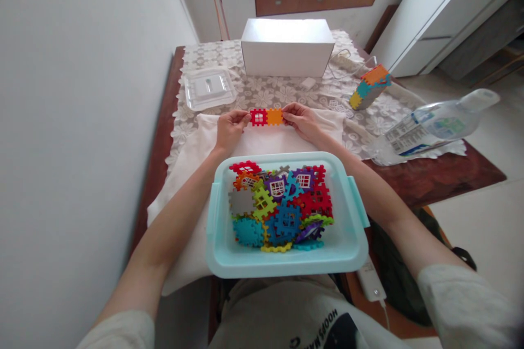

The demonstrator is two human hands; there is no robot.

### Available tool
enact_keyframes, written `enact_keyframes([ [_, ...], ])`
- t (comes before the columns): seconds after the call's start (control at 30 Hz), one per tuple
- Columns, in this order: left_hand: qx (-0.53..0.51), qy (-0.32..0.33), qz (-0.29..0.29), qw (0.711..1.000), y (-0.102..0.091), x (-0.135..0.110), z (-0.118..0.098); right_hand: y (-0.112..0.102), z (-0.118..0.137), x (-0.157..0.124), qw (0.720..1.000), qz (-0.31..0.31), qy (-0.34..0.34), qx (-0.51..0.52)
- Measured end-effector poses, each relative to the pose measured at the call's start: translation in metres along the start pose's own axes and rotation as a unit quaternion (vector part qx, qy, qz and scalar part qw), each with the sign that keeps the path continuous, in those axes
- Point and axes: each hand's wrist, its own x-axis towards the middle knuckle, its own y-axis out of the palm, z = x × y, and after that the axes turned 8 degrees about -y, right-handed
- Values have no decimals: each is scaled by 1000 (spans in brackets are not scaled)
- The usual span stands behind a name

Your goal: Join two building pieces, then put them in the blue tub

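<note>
My left hand [230, 128] pinches a red window tile [258, 116], and my right hand [301, 119] pinches an orange tile [274, 116]. The two tiles touch edge to edge, held just above a white cloth [262, 142] on the table. Close to me, a light blue plastic box [347, 240] holds several interlocking tiles [282, 207] in red, blue, green, purple and grey. It rests at the table's near edge, over my lap.
A clear lid [208, 88] lies at the left, with a white cardboard box [286, 46] behind it. A built block of coloured tiles [368, 87] stands at the right beside a lying plastic bottle [434, 125]. A wall runs along the left side.
</note>
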Motion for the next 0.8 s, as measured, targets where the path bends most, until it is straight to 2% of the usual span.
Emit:
enact_keyframes([
  [0.43,7,7,4,1000,-2,1,0,-1,-9,5,997,-28,-33,-59],
  [0.8,89,53,-13,995,-3,-2,-2,1,-3,2,998,-34,-23,-43],
])
